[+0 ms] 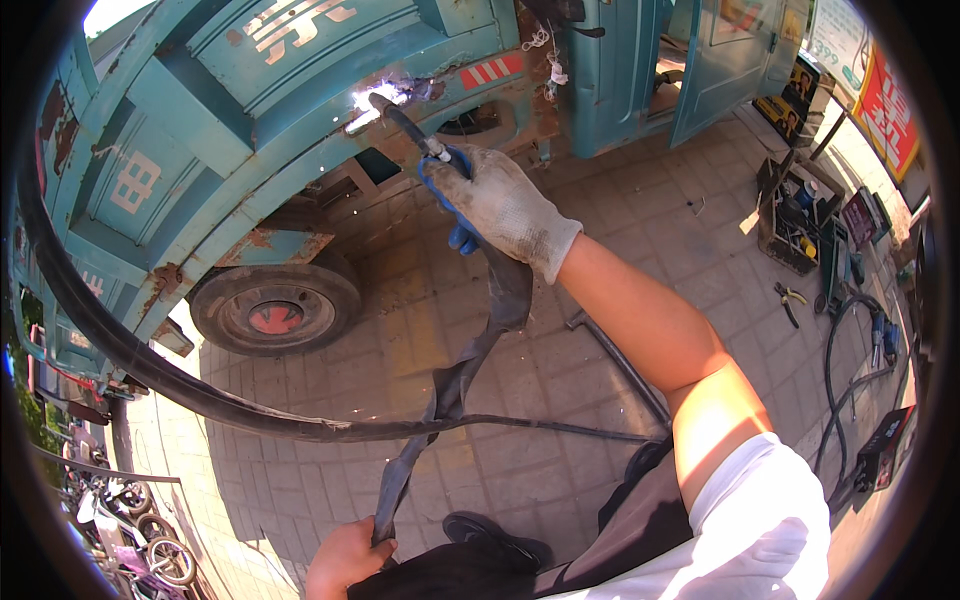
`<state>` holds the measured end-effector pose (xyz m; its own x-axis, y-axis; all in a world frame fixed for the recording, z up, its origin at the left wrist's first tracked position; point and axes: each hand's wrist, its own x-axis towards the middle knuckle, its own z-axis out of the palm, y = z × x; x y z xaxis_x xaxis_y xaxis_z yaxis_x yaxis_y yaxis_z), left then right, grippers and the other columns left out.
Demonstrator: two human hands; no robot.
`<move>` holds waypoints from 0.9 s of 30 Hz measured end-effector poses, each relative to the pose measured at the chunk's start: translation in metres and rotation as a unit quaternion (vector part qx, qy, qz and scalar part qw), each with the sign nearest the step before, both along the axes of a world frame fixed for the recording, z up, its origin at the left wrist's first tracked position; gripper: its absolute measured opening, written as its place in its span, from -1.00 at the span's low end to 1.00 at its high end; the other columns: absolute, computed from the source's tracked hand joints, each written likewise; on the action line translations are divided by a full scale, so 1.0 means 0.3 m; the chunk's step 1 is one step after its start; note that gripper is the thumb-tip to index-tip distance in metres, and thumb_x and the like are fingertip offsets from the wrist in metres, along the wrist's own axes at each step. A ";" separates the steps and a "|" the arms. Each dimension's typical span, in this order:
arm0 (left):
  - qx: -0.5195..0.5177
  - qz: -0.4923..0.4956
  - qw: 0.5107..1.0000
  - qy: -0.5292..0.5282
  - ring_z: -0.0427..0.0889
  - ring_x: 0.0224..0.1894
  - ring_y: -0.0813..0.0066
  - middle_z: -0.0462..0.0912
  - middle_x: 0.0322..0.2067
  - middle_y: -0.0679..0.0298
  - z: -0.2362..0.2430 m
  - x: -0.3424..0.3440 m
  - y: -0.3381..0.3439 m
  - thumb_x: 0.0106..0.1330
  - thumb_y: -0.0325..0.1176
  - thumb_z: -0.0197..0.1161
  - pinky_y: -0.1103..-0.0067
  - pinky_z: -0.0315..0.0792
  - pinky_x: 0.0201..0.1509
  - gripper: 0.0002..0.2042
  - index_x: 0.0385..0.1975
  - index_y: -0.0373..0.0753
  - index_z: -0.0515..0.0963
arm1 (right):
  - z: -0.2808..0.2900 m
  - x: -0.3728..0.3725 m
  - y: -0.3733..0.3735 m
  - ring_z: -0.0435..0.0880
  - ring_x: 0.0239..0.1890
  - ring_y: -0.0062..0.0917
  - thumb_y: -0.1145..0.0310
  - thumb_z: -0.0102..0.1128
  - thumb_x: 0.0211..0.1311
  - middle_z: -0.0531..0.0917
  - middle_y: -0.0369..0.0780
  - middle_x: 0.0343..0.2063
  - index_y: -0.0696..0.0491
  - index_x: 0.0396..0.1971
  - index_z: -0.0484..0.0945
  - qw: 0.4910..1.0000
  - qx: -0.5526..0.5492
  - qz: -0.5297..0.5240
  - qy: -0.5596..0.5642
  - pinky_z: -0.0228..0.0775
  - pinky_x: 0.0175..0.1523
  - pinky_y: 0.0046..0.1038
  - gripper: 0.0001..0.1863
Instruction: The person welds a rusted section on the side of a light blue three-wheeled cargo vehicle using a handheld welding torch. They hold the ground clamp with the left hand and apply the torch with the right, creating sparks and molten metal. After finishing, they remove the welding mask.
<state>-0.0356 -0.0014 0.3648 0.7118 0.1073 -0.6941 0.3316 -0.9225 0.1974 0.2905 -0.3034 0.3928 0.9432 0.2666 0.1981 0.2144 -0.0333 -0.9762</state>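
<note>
My right hand [500,205], in a white and blue work glove, is closed round the handle of a welding torch [410,130]. The torch's bent neck reaches up to the lower side rail of a teal truck [225,235], where a bright white arc [385,97] burns and throws small sparks. From the handle a cable wrapped in dark, torn sleeving [460,375] hangs down. My left hand [345,555], bare, grips that wrapped cable low down beside my leg. The glare hides the spot being welded.
A thick black hose [230,405] arcs across the left and middle. Below the truck bed sits a wheel [275,310]. On the paving at right are a toolbox [795,215], pliers [790,303] and coiled cables [830,380]. A metal bar [625,365] lies near my right arm.
</note>
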 end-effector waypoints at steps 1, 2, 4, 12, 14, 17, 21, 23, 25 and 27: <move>0.001 -0.001 1.000 0.001 0.65 -0.24 -0.19 0.67 -0.42 -0.11 0.002 0.003 -0.003 0.24 -0.10 0.35 0.13 0.48 -0.17 -0.65 -0.31 -0.33 0.58 | -0.004 0.003 0.000 0.64 -0.59 -0.56 -0.02 0.11 0.47 0.55 -0.25 -0.55 0.18 -0.29 0.48 1.000 0.002 -0.003 -0.005 0.56 -0.47 -0.48 -0.52; -0.001 -0.001 1.000 0.002 0.65 -0.24 -0.20 0.67 -0.42 -0.11 0.002 0.005 -0.003 0.24 -0.10 0.35 0.13 0.48 -0.17 -0.65 -0.31 -0.33 0.58 | -0.004 0.003 -0.002 0.64 -0.60 -0.55 -0.02 0.11 0.47 0.55 -0.25 -0.55 0.19 -0.30 0.48 1.000 0.004 -0.003 -0.004 0.56 -0.47 -0.47 -0.52; -0.005 -0.001 1.000 0.004 0.65 -0.24 -0.20 0.67 -0.42 -0.11 0.001 0.005 -0.001 0.24 -0.10 0.35 0.13 0.48 -0.17 -0.65 -0.31 -0.33 0.59 | 0.002 -0.003 0.000 0.64 -0.60 -0.55 -0.02 0.11 0.47 0.55 -0.24 -0.56 0.19 -0.30 0.48 1.000 0.009 -0.003 -0.003 0.56 -0.47 -0.47 -0.52; 0.008 0.003 1.000 0.006 0.66 -0.24 -0.18 0.67 -0.43 -0.11 0.000 0.007 -0.004 0.23 -0.11 0.35 0.13 0.48 -0.18 -0.66 -0.32 -0.33 0.60 | -0.018 0.015 0.006 0.51 -0.63 -0.67 -0.01 0.12 0.47 0.43 -0.35 -0.50 0.09 -0.06 0.51 1.000 0.004 -0.004 -0.015 0.49 -0.56 -0.56 -0.58; 0.005 0.003 1.000 0.003 0.66 -0.24 -0.18 0.67 -0.43 -0.10 0.003 0.006 -0.005 0.23 -0.12 0.36 0.13 0.49 -0.18 -0.67 -0.32 -0.33 0.60 | -0.009 0.007 0.006 0.56 -0.62 -0.63 -0.01 0.12 0.47 0.47 -0.32 -0.52 0.12 -0.14 0.50 1.000 0.010 -0.004 -0.013 0.51 -0.53 -0.52 -0.58; 0.004 -0.001 1.000 -0.002 0.66 -0.25 -0.18 0.67 -0.44 -0.09 0.005 0.007 -0.006 0.23 -0.13 0.36 0.13 0.49 -0.18 -0.68 -0.32 -0.32 0.60 | 0.005 -0.003 0.003 0.64 -0.60 -0.55 0.00 0.10 0.48 0.53 -0.26 -0.57 0.17 -0.29 0.48 1.000 0.012 -0.003 -0.004 0.55 -0.47 -0.45 -0.55; 0.002 0.009 1.000 0.003 0.66 -0.25 -0.18 0.68 -0.45 -0.08 0.011 0.013 -0.013 0.23 -0.13 0.36 0.14 0.49 -0.18 -0.69 -0.32 -0.31 0.60 | 0.006 -0.002 -0.001 0.63 -0.61 -0.56 0.01 0.10 0.48 0.53 -0.25 -0.56 0.17 -0.31 0.46 1.000 0.006 -0.005 -0.017 0.55 -0.47 -0.45 -0.55; -0.001 0.012 1.000 0.007 0.66 -0.25 -0.18 0.68 -0.45 -0.08 0.012 0.015 -0.014 0.23 -0.13 0.36 0.14 0.49 -0.18 -0.69 -0.31 -0.30 0.60 | 0.005 -0.001 0.000 0.62 -0.61 -0.56 0.01 0.10 0.48 0.53 -0.25 -0.56 0.17 -0.32 0.46 1.000 0.002 -0.007 -0.014 0.55 -0.47 -0.45 -0.55; -0.004 0.007 1.000 0.006 0.66 -0.25 -0.18 0.68 -0.44 -0.08 0.010 0.016 -0.009 0.23 -0.13 0.36 0.13 0.49 -0.19 -0.69 -0.31 -0.30 0.60 | 0.005 0.002 0.000 0.62 -0.61 -0.56 0.00 0.09 0.48 0.53 -0.25 -0.56 0.17 -0.33 0.45 1.000 0.003 -0.005 -0.001 0.55 -0.47 -0.45 -0.54; -0.004 0.006 1.000 0.007 0.66 -0.25 -0.18 0.68 -0.44 -0.09 0.004 0.015 -0.004 0.23 -0.13 0.36 0.13 0.49 -0.18 -0.68 -0.31 -0.30 0.60 | -0.004 0.010 0.000 0.63 -0.60 -0.55 0.00 0.10 0.48 0.53 -0.25 -0.56 0.17 -0.33 0.45 1.000 0.004 -0.003 -0.003 0.55 -0.47 -0.45 -0.54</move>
<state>-0.0312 -0.0027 0.3661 0.7010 0.1099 -0.7047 0.3456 -0.9167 0.2008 0.2935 -0.3032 0.3917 0.9438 0.2588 0.2054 0.2196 -0.0270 -0.9752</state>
